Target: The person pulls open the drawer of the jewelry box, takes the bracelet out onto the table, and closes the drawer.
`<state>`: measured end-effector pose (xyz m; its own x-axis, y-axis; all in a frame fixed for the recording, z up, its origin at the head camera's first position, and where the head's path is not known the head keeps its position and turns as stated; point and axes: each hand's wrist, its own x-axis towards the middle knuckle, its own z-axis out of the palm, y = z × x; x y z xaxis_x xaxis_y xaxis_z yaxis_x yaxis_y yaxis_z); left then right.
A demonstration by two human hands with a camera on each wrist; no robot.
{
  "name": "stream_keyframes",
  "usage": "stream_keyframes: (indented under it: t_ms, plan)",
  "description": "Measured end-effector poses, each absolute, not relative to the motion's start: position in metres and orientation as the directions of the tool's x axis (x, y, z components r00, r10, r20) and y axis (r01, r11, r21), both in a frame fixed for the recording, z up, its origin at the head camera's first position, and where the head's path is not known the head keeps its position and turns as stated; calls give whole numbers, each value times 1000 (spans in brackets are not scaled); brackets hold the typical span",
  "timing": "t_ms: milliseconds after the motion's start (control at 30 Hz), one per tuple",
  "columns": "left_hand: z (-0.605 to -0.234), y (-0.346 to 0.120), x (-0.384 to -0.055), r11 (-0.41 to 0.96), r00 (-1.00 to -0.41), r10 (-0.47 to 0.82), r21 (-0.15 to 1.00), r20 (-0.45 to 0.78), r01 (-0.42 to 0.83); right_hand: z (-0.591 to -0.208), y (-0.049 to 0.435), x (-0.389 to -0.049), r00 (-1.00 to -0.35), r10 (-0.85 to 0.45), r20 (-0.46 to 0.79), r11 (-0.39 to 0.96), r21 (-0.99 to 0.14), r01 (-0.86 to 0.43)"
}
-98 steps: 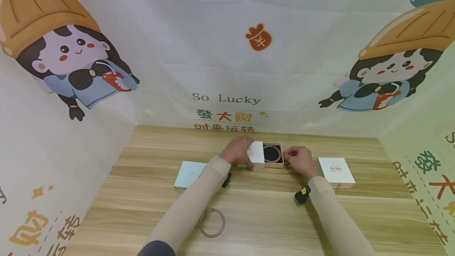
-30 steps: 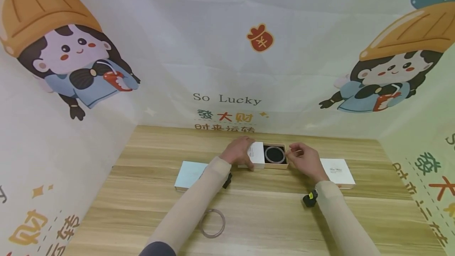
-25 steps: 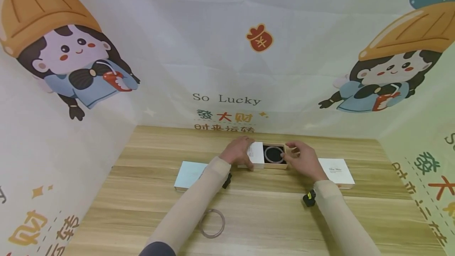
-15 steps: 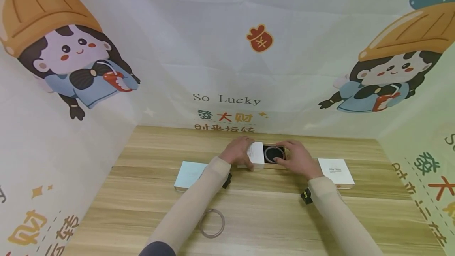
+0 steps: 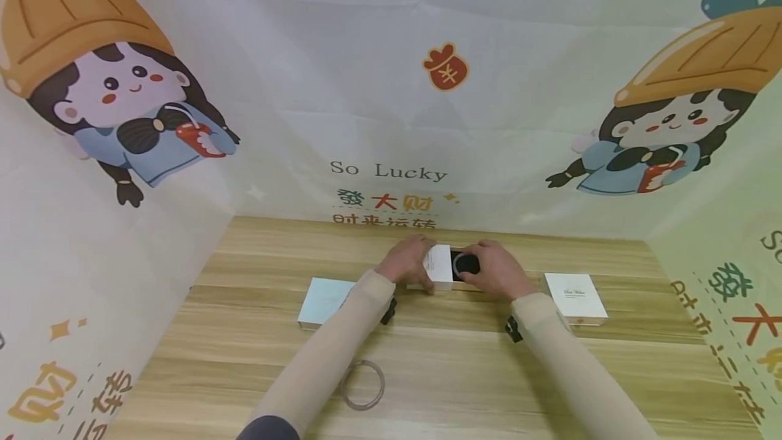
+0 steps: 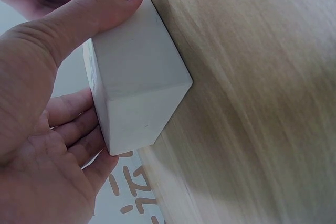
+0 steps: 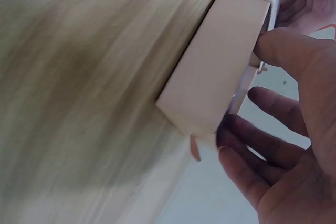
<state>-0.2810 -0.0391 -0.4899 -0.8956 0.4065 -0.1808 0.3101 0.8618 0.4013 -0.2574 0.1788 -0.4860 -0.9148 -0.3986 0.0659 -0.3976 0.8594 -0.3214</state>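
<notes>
In the head view, my left hand [image 5: 404, 260] grips a white box sleeve [image 5: 438, 265] at the back of the table. The left wrist view shows the thumb along the sleeve's near side and the fingers behind it. Out of the sleeve's right end sticks a pale peach drawer [image 7: 215, 51] with a black lining [image 5: 469, 263]. A greyish bangle [image 5: 455, 264] lies in it, its right part hidden by my right hand [image 5: 499, 270]. The right thumb and bent fingers reach over opposite sides of the drawer at the bangle; whether they pinch it is hidden.
A second bangle [image 5: 383, 383] lies on the wooden table [image 5: 464, 386] near the front. At left is a light blue box [image 5: 320, 301], partly behind the left forearm. To the right sits a white box [image 5: 575, 297] with printed lettering. Printed cloth [image 5: 525, 121] walls in the table.
The drawer slid further right out of the sleeve. Then my right hand let go of its end and moved left over the bangle. The left hand kept its grip on the sleeve.
</notes>
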Motion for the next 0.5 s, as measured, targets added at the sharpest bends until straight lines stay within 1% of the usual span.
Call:
stream_keyframes:
  t_ms: [200, 367, 500]
  plan:
    - [-490, -40, -282, 860, -896, 409, 402, -174, 315, -481, 171, -262, -915, -402, -4, 877, -289, -384]
    - [-490, -40, -281, 856, -899, 404, 415, -167, 308, -480, 166, -268, -924, -372, -85, 897, -288, -335]
    - [-489, -40, -280, 855, -900, 400, 425, -173, 299, -479, 163, -270, -927, -355, -124, 908, -281, -310]
